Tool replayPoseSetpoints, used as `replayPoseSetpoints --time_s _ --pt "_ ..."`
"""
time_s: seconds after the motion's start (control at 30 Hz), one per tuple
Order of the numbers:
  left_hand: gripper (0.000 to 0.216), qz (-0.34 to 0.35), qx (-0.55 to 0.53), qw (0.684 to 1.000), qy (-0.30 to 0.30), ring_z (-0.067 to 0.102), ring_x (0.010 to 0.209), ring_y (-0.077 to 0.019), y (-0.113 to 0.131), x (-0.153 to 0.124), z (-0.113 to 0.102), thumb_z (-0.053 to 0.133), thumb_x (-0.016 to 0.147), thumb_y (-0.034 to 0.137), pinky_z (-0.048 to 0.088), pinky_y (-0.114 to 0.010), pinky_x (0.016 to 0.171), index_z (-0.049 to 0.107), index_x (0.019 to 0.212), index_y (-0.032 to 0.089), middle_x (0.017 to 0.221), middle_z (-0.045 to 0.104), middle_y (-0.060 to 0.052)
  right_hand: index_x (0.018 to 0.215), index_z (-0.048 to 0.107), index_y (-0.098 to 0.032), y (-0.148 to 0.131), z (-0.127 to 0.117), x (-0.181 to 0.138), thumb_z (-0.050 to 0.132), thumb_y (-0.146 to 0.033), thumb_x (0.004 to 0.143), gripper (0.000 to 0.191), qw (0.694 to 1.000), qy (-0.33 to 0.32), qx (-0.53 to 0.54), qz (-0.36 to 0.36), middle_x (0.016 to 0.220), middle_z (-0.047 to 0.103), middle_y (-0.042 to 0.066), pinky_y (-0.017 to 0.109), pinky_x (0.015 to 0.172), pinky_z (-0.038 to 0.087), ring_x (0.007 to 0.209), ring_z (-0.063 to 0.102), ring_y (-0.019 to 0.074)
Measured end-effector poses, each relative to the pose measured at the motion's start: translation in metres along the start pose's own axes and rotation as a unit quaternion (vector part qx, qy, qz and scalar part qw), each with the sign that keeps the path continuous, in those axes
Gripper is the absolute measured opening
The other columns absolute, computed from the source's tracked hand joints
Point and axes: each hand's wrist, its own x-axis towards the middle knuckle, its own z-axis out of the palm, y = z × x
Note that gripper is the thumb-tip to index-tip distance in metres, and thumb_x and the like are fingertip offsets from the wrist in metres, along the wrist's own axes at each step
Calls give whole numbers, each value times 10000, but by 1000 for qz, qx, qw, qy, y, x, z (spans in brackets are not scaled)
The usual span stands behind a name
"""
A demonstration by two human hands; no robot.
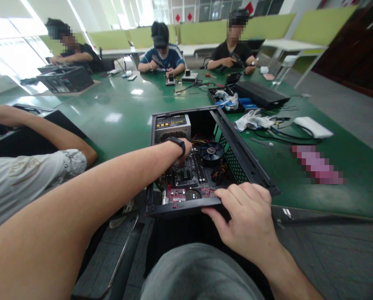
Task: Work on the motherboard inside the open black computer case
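Note:
An open black computer case (pixel 186 206) lies on its side at the table's near edge. My right hand (pixel 245 212) grips its front rim, thumb underneath and fingers over the top. With a black band at the wrist, my left hand (pixel 185 149) reaches inside, over the motherboard (pixel 186 173) and below the power supply (pixel 173 127). Its fingers are mostly hidden, so I cannot see whether they hold anything. Right of that hand is a round black fan (pixel 211 152). A red circuit board (pixel 182 195) sits along the near side of the case.
White gloves (pixel 253 121), black cables (pixel 277 136) and a white folded cloth (pixel 313 127) lie to the right on the green table (pixel 124 137). Behind them stands a black tray (pixel 216 100) of parts. A neighbour's arm (pixel 55 129) is close on my left. Several people sit opposite.

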Motion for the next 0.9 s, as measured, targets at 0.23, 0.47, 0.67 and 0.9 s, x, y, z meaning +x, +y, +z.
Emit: replayPoseSetpoints --time_s 0.23,0.47,0.67,0.9 --pt "612 -1 -3 1000 3 677 1055 -328 1 -5 -2 913 456 237 517 -326 936 779 1038 104 1077 747 -178 954 625 -217 0 1 0 635 -421 884 216 1000 5 1 1 800 582 28 411 817 285 831 471 219" --pt "576 -4 4 1000 16 691 1009 -311 1 -5 1 894 483 287 534 -322 896 785 1021 115 1043 761 -160 950 622 -220 0 1 0 642 -424 875 219 1000 7 -2 -2 801 581 23 417 817 297 832 480 225" --pt "516 -1 29 1000 8 695 975 -307 -1 0 5 866 530 361 531 -310 861 800 988 130 1007 765 -141 978 619 -223 0 -1 0 632 -433 878 233 1000 -4 -6 -1 817 580 27 420 821 302 848 477 233" --pt "579 22 5 999 49 694 949 -295 -9 1 7 793 576 529 528 -307 800 790 1010 145 1030 758 -140 989 624 -222 -2 -1 -1 626 -455 874 260 1000 -11 -7 8 834 577 34 426 828 306 853 474 238"
